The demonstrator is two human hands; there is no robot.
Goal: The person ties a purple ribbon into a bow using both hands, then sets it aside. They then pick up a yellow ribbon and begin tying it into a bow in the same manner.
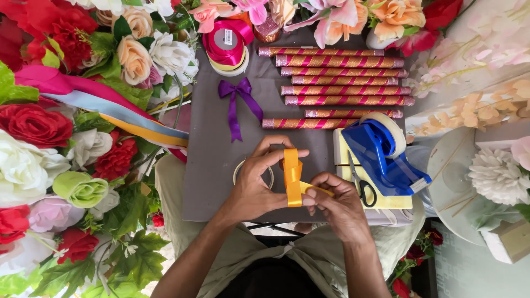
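Note:
My left hand (pixel 258 182) and my right hand (pixel 335 201) both grip a looped orange ribbon (pixel 292 175) over a grey board (pixel 210 182). The left thumb and fingers pinch the top loop; the right fingers pinch the lower end. A clear tape roll (pixel 238 171) lies half hidden under my left hand. A finished purple bow (pixel 237 96) lies farther up the board.
Several glittery striped sticks (pixel 342 80) lie in a row at the back. A blue tape dispenser (pixel 381 154) and scissors (pixel 361 185) sit at right. Pink ribbon spools (pixel 226 47) stand at the back, loose ribbons (pixel 105 107) and artificial flowers (pixel 44 127) at left.

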